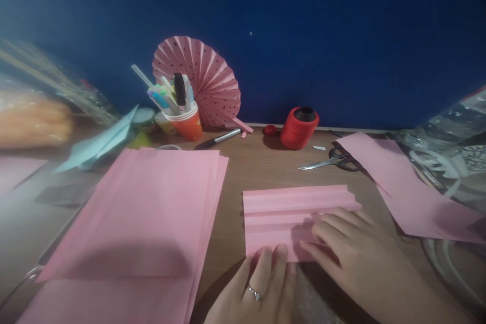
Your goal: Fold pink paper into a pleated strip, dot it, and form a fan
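Observation:
A pleated sheet of pink paper lies in front of me, with folds running from left to right. My left hand, with a ring on one finger, rests its outstretched fingertips on the near edge of this sheet. Over the right part of the paper my right hand is curled, its thumb reaching toward the near edge and its fingers bent onto the sheet. That hand hides the sheet's right end. Beside it on the left is a stack of flat pink sheets.
Behind stand a cup of pens, a round pleated pink fan and a red thread spool. A marker and scissors lie nearer. Pink paper pieces spread at right. Blurred clear plastic is behind them.

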The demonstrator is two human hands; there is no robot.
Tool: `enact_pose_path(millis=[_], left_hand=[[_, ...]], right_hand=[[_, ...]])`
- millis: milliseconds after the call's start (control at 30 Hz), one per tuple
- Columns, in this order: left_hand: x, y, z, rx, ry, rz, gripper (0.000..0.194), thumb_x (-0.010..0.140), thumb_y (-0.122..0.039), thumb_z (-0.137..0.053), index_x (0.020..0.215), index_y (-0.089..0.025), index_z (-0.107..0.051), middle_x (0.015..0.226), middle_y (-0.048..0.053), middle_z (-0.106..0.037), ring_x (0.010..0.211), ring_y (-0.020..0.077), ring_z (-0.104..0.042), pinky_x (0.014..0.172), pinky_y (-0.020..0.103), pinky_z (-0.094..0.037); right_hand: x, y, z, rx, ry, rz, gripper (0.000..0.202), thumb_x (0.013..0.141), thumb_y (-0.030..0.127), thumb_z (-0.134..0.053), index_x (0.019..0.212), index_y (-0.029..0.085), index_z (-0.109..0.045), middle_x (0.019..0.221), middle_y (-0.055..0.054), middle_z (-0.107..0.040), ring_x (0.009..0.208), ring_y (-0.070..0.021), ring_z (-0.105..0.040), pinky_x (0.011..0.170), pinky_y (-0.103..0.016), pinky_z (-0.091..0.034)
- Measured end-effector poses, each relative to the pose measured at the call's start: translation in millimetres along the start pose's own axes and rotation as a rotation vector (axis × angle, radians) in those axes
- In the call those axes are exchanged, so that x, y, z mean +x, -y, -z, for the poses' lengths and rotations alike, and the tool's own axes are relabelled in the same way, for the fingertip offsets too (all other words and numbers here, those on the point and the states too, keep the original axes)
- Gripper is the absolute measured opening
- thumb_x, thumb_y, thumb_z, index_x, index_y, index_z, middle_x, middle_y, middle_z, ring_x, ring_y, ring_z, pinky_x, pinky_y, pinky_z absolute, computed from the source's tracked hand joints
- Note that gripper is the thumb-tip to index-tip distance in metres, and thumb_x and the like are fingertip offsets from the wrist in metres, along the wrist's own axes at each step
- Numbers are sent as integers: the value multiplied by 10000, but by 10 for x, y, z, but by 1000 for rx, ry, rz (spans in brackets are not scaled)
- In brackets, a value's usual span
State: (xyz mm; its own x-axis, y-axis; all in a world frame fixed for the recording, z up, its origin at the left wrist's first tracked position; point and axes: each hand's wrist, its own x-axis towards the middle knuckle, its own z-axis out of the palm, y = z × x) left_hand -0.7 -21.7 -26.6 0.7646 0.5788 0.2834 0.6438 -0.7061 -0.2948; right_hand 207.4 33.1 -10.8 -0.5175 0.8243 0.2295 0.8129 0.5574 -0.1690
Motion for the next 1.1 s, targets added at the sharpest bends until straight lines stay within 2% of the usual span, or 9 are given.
enact_pose_path(millis=[167, 367, 533, 767, 867, 1000, 1100], left_hand=[[-21, -12, -10, -10, 28, -10, 347, 841, -293, -406, 1147, -159, -500, 1167, 55, -552, 1030, 192, -482, 828, 289, -390], [-27, -14, -9, -22, 51, -9, 355, 842, -291, -405, 1164, -165, -486, 1189, 54, -535, 1027, 191, -481, 833, 298, -383], [-15, -17, 11, -43, 56, 22, 358, 847, -312, -394, 1168, -182, -485, 1208, 42, -518, 1018, 192, -478, 831, 313, -390], [-15, -4, 12, -49, 50, 24, 351, 846, -260, -386, 1177, -185, -477, 1198, 38, -524, 1015, 189, -476, 831, 319, -395], [-3, 29, 30, -66, 49, 17, 374, 861, -305, -376, 1206, -183, -450, 1208, 36, -517, 1002, 179, -477, 818, 302, -399], [31, 88, 82, -155, 173, -8, 473, 880, -443, -275, 1244, -172, -410, 1282, 42, -446, 1036, 188, -450, 797, 293, -411], [56, 115, 115, -206, 258, -21, 486, 886, -435, -259, 1276, -164, -364, 1315, 46, -405, 1063, 201, -432, 778, 307, -425]], right_hand=[[15, -5, -5, 1, 102, -65, 158, 775, 275, -488, 637, 203, -512, 625, -11, -576, 603, -180, -523, 591, -304, -348], [7, -53, -25, 24, 77, -45, 159, 790, 259, -459, 654, 206, -522, 651, -15, -586, 622, -173, -539, 586, -291, -365], [17, -68, -23, 44, 118, -48, 146, 778, 273, -504, 647, 209, -512, 638, -1, -569, 613, -163, -528, 557, -275, -354], [42, -35, 9, 63, 174, -88, 142, 759, 250, -535, 629, 214, -491, 619, 16, -544, 616, -169, -508, 543, -270, -326], [43, -38, 10, 65, 177, -79, 151, 767, 255, -531, 631, 209, -485, 620, 14, -538, 615, -164, -503, 542, -266, -318], [44, -33, 26, 63, 174, -82, 167, 777, 282, -532, 638, 205, -481, 639, 12, -543, 630, -164, -501, 554, -265, -313], [53, -18, 44, 62, 164, -91, 185, 781, 300, -533, 635, 202, -473, 634, 16, -540, 632, -159, -497, 556, -262, -307]])
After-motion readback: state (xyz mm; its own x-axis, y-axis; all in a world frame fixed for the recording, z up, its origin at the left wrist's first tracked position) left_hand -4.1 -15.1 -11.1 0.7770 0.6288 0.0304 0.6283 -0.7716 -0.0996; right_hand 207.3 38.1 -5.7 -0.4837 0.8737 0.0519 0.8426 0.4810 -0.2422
